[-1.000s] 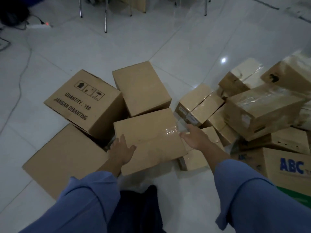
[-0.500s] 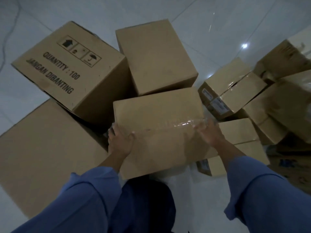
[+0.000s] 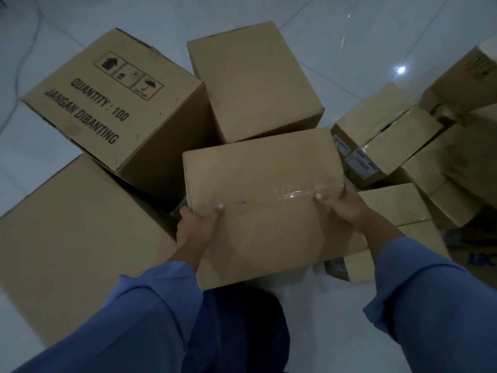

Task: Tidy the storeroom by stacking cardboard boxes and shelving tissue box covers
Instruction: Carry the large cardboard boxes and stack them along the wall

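A plain taped cardboard box [image 3: 263, 195] lies in the middle of the floor in front of me. My left hand [image 3: 197, 224] grips its left side, thumb on top and fingers down the side. My right hand [image 3: 345, 204] holds its right side near the clear tape, thumb on the top face. Behind it stands another plain box [image 3: 252, 79]. A printed box [image 3: 113, 103] reading "QUANTITY : 100" leans at the back left over a large flat box [image 3: 70, 243].
Several smaller taped boxes [image 3: 387, 135] are piled at the right, one low box [image 3: 398, 211] just beside my right hand. White tiled floor [image 3: 349, 49] shows at the back. A cable [image 3: 24, 57] runs along the far left.
My head has come lower and closer to the boxes. Both hands went from touching the central box's edges to gripping its two sides, thumbs now on top.
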